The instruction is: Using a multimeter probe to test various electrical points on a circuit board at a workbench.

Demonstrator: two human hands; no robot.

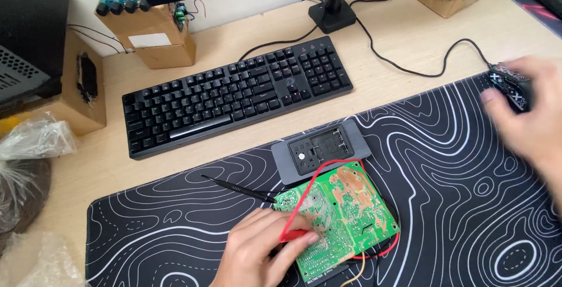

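A green circuit board (345, 217) lies solder side up on a black desk mat with white wavy lines (456, 164). My left hand (257, 252) rests on the board's near left corner and holds a red probe (295, 235), whose red lead loops over the board. A black probe (234, 186) lies on the mat just left of the board. A grey flat meter (319, 149) sits behind the board. My right hand (530, 114), blurred, is over a black patterned mouse (510, 88) at the right edge; its grip is unclear.
A black keyboard (234, 94) lies behind the mat. A monitor stand (333, 12) and cables are at the back. Cardboard boxes (149, 32) with knobs and speakers stand at the back left and right. Clear plastic bags (29, 146) crowd the left edge.
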